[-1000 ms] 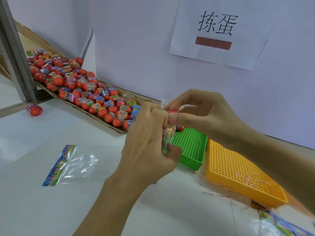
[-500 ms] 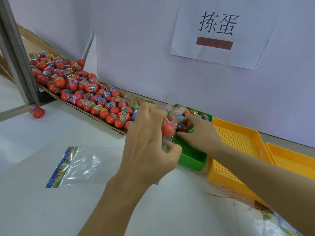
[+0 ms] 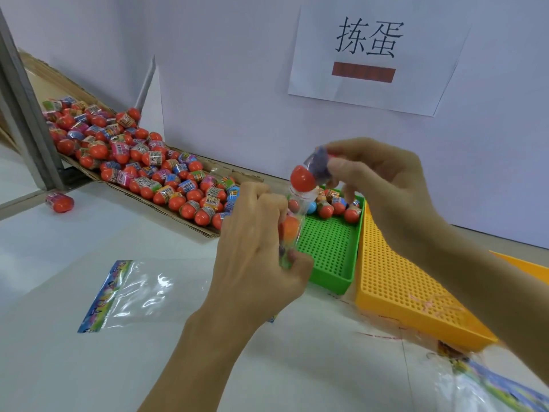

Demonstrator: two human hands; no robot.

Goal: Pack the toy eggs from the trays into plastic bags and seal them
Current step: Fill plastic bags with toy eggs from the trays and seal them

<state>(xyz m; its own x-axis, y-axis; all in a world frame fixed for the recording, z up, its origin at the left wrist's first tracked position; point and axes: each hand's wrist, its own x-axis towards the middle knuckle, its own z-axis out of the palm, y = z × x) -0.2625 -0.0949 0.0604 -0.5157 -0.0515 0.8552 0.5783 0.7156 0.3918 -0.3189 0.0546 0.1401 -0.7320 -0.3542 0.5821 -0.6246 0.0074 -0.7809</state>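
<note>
Early stage, judging by stock left.
Cardboard tray [image 3: 89, 171]: heaped with eggs [image 3: 154, 162]; stray egg [image 3: 59, 202] on desk [image 3: 74, 367].
Flat bag [image 3: 130, 295]: empty, unsealed.
Left hand [image 3: 255, 257] grips narrow bag [image 3: 292, 230], eggs inside.
Right hand [image 3: 377, 185] pinches egg [image 3: 303, 179] at bag mouth.
Green tray [image 3: 332, 278]: few eggs at far end.
Yellow tray [image 3: 416, 298]: no eggs.

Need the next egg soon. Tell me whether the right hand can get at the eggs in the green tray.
Probably yes: the right hand hovers right above the eggs in the green tray, nothing between, but it pinches a toy egg that must go first.
</note>
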